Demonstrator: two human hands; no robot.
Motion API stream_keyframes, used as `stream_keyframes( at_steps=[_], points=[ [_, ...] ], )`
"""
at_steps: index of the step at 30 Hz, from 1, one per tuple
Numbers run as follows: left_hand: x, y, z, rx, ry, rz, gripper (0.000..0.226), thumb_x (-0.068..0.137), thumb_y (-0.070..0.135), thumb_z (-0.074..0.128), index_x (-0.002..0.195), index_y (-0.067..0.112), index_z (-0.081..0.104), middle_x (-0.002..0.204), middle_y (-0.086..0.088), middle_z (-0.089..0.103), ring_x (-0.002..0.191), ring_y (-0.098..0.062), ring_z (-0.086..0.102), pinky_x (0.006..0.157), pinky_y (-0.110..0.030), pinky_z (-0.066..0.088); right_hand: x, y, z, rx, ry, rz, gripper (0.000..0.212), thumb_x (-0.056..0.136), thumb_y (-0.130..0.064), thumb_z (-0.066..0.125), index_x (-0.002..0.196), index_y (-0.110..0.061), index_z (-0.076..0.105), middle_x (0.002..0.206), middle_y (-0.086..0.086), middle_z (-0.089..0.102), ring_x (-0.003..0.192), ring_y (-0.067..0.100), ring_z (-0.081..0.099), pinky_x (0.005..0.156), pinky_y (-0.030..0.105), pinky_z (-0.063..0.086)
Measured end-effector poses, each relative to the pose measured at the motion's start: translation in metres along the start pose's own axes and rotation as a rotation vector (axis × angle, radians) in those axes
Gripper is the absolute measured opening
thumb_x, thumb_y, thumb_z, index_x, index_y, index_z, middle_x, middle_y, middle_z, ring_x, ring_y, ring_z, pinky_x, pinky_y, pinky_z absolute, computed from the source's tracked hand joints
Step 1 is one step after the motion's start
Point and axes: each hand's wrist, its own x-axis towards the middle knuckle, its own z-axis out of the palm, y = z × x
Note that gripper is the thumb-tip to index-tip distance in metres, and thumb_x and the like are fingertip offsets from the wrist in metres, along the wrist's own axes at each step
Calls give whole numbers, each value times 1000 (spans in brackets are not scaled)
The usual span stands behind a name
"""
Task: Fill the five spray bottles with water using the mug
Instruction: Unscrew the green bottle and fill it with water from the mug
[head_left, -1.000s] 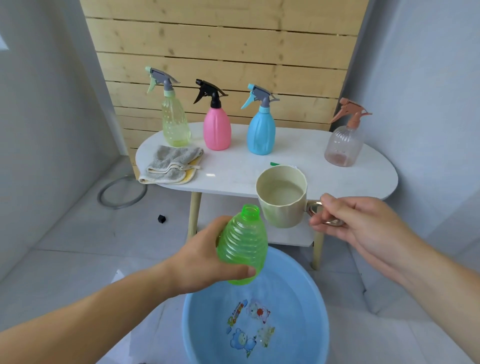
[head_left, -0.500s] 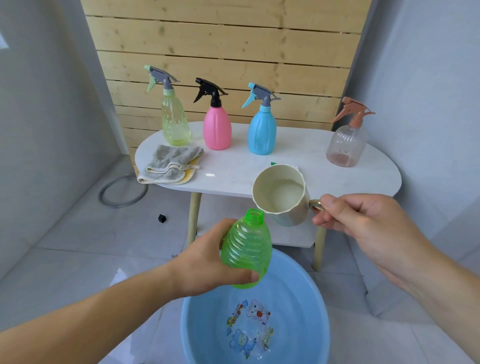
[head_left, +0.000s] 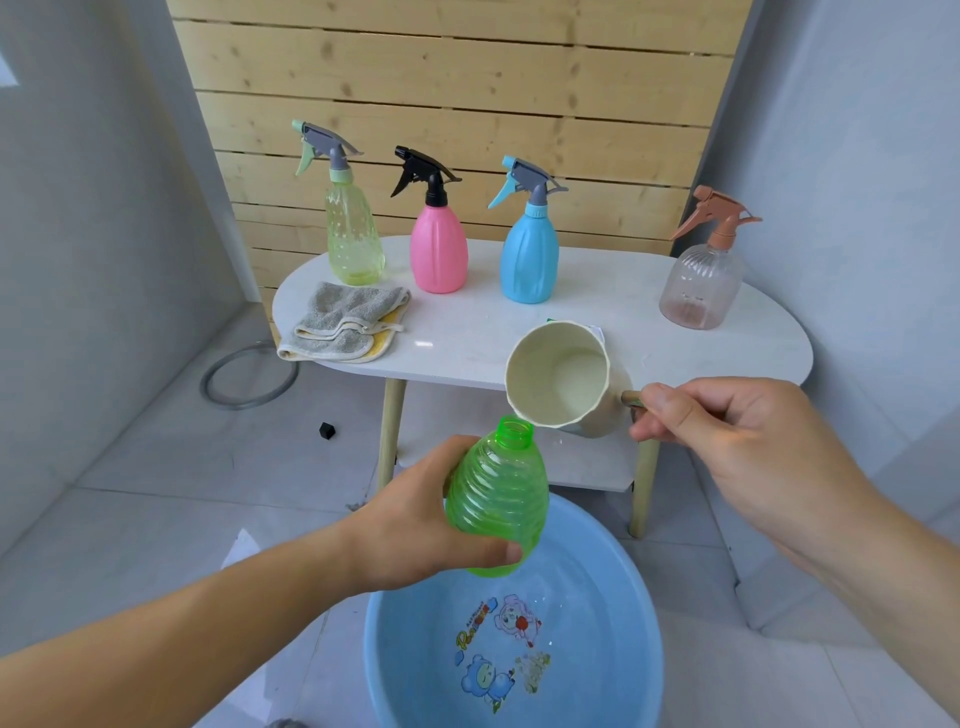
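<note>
Our left hand (head_left: 415, 525) wraps its fingers and thumb around the ribbed body of the uncapped green bottle (head_left: 498, 499). We hold the bottle tilted, with its open neck pointing up and to the right, above the far edge of the blue basin (head_left: 379, 665) on the floor. Water lies in the basin over printed cartoon figures.

Our right hand (head_left: 727, 431) grips the handle of the cream mug (head_left: 561, 379). The mug is tipped to the left, and its lower lip sits just above the bottle's mouth; we cannot tell whether the two touch. Water shows inside the mug.

Beyond the hands stands the white oval table (head_left: 467, 332). Along its far side, from left to right, are the yellow-green spray bottle (head_left: 353, 234), the pink spray bottle (head_left: 438, 249) and the blue spray bottle (head_left: 530, 260). All three stand upright with trigger heads fitted. The clear spray bottle (head_left: 698, 280), also with a trigger head, stands well apart at the right end. A folded grey cloth (head_left: 343, 322) lies at the near left end of the table.
</note>
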Motion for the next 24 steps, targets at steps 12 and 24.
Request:
stream_keyframes(
  at_steps=[12,24],
  points=[
    [-1,0,1,11,-6,6,85,58,52,90,134,39,52,119,15,69,117,-4,65,105,-36,54,-1,0,-1,-48,30,-99,39,73,-67,54,74,-35,77,87,31,66,90,46,59,71,30,39],
    [-1,-2,2,12,-15,-1,83,57,52,89,131,41,52,116,18,69,116,-3,65,104,-35,54,-2,-3,-2,-56,66,-137,30,85,-49,62,69,-29,77,67,9,70,81,38,61,61,29,39]
  ],
)
